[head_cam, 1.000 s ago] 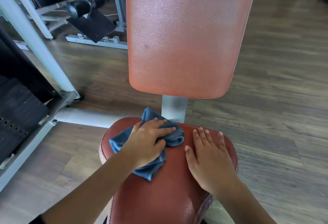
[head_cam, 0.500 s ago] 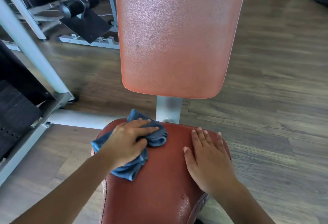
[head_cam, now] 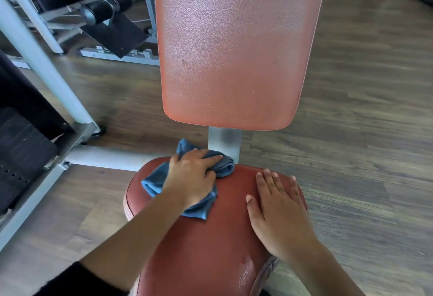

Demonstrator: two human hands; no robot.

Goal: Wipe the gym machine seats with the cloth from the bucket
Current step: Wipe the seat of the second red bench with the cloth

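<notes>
Droplets [head_cam: 244, 260] on near end of seat [head_cam: 210, 237], judged unwiped. Right hand [head_cam: 278, 213] flat on seat's right side, fingers straight, holding nothing; good as brace. Left hand [head_cam: 189, 178] curled round bunched blue cloth [head_cam: 154, 182] at seat's far left edge, just before grey post [head_cam: 225, 143]. Advise: spread cloth flatter, draw toward near end in overlapping strokes, lift right hand to cover beneath it. Backrest [head_cam: 234, 49] beyond; bucket not in view.
</notes>
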